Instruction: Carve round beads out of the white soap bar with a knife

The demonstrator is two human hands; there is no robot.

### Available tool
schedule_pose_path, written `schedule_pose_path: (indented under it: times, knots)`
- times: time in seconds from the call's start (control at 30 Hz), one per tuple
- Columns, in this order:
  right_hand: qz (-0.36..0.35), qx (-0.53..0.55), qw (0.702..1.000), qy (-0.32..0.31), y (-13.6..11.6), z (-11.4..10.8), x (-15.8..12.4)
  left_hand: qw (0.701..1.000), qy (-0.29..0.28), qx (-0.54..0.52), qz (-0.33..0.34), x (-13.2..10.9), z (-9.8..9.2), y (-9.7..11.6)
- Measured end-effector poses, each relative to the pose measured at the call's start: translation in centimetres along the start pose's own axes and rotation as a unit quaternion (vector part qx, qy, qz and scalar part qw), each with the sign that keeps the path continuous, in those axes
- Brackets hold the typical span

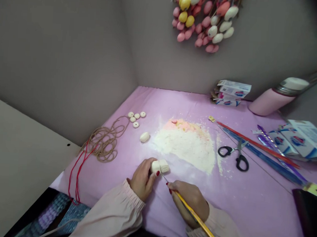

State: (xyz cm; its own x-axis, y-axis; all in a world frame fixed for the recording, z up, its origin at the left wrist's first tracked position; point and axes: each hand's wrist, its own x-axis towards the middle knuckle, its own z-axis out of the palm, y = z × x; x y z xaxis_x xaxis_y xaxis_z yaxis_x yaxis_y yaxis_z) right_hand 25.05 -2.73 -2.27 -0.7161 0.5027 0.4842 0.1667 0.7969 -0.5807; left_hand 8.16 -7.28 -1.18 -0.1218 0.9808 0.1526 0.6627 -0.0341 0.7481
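Note:
My left hand (144, 178) pinches a small white carved block (160, 166), which looks like soap. A groove across its middle splits it into two rounded parts. In my right hand (189, 202) is a carving knife (200, 224) with a long yellow handle, gripped like a pencil. Its thin metal tip meets the near side of the block at the groove. Beyond the block lies a rounded white piece (144, 137). Farther back sit several small white beads (136, 124), some with a hole. A broad heap of white shavings (185, 145), pinkish at its far edge, spreads over the purple cloth (149, 100).
Brown cord (103, 143) and red string (77, 174) lie at the left. Black-handled scissors (236, 155), red and blue strips (256, 143), soap boxes (298, 139) and a pink bottle (274, 98) occupy the right. Pink, yellow and white decorations (204, 24) hang on the wall.

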Motion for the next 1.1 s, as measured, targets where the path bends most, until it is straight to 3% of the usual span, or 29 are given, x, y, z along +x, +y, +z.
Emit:
schedule_pose_path:
  times: [0.17,0.7,1.1]
  knots:
    - [0.005,0.008,0.997,0.074,-0.4,0.1,0.6,1.0,0.008,0.01,0.008,-0.3,0.2,0.1]
    - [-0.021,0.029,0.999,0.0,-0.1,0.1,1.7,1.0,0.007,0.002,0.017,-0.3,0.3,0.1]
    - [-0.004,-0.002,1.0,0.024,-0.4,0.5,0.4,1.0,0.003,0.018,0.008,-0.3,0.1,0.2]
